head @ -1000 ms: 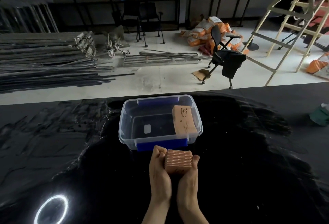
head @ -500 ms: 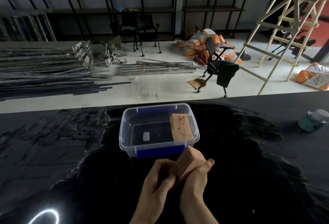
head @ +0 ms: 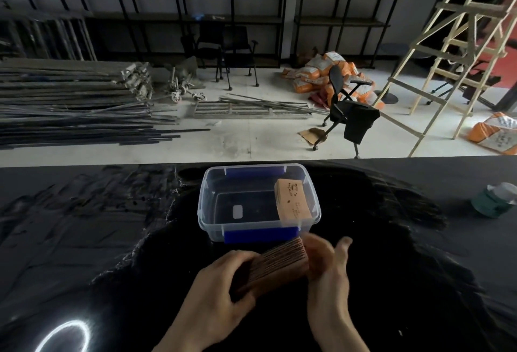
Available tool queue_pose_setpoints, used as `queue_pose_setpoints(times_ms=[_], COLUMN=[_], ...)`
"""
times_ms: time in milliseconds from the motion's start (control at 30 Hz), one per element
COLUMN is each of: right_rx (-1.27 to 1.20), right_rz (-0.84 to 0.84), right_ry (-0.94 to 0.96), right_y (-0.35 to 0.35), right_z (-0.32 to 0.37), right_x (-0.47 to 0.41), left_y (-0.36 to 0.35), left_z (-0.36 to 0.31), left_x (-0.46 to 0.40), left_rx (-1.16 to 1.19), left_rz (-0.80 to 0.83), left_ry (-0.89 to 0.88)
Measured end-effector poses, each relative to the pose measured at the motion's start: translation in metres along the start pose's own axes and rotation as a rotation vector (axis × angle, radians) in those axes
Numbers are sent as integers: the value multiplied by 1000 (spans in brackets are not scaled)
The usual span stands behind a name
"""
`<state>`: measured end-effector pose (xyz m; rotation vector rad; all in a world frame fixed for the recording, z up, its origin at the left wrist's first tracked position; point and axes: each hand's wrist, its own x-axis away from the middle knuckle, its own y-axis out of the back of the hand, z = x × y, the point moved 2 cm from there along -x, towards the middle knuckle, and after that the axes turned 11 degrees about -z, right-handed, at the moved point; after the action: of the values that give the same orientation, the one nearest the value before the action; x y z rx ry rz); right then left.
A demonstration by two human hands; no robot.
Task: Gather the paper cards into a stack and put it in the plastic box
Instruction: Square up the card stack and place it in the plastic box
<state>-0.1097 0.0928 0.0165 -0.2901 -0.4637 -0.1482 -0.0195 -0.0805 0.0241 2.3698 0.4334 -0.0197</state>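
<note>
Gathering done: brown card stack (head: pixel 275 266) clamped in left hand (head: pixel 223 293) fingers; right hand (head: pixel 327 265) fingers apart against stack end, blurred. Clear plastic box (head: pixel 258 232) just beyond fingertips, already holding one card bundle (head: pixel 292 200). Left: lift stack into box.

stack of cards (head: pixel 275 266) before plastic box (head: pixel 258 232), card bundle (head: pixel 292 202) inside

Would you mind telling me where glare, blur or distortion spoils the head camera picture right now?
Head view: a bright ring-shaped glare sits on the glossy black table at lower left; the right hand is smeared by motion blur, and the card stack is slightly soft; the left hand is sharper; wide-angle distortion tilts the ladder; the foreground is dim, the floor behind brighter.
</note>
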Motion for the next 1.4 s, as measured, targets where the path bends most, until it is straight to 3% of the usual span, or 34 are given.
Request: queue_pose_setpoints(times_ms=[133,300,367,467,533,633,800,1000,1267,1400], right_rx=[310,491,486,492,467,415,460,471,422,419], right_rz=[72,-76,-75,-68,-82,-83,-20,-90,-48,-101], right_ry=[349,446,420,456,458,419,502,448,585,573], right_y=[-13,-10,-8,-10,-11,-11,-13,-12,0,-3], right_z=[-15,-49,-50,-54,-54,-50,-53,-61,-29,-34], right_x=[-13,-27,-30,-29,-28,-28,-26,-32,0,-5], left_y=[-7,-22,-28,-47,-63,-70,-68,-77,-58,-62], left_z=[7,22,28,19,8,-8,11,11,-19,-21], left_x=[-13,-11,-1,4,-5,-11,-8,-14,2,-3], left_rx=[-167,-143,99,636,695,639,504,669,520,657], left_rz=[133,142,29,-245,-427,-578,-585,-619,-552,-644], left_ry=[-41,38,134,454,548,544,478,583,321,480])
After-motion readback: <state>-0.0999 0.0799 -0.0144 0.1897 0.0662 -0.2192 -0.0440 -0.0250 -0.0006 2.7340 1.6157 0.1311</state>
